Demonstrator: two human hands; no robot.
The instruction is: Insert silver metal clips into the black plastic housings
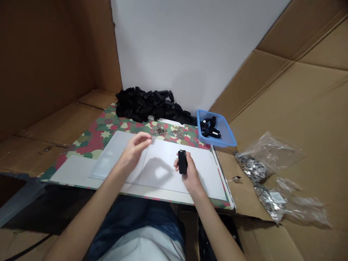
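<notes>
One black plastic block (182, 162) sits clasped in your right hand (191, 175) above the white sheet (163, 186), your left hand (133, 151) pinches on something unclear, a few blocks (209, 127) lie in the blue plastic basket (217, 140), and a large black heap (144, 105) remains behind.

Bright, soft indoor light, dimmer toward the left.

Light is spread evenly from overhead, and a soft-edged shadow is cast onto the white board (174, 174) by the left hand (134, 150) and right hand (190, 174). Small glints are seen on the plastic bags (272, 156). The cardboard wall (46, 61) is left darker, and straight edges are bowed near the frame's borders.
</notes>
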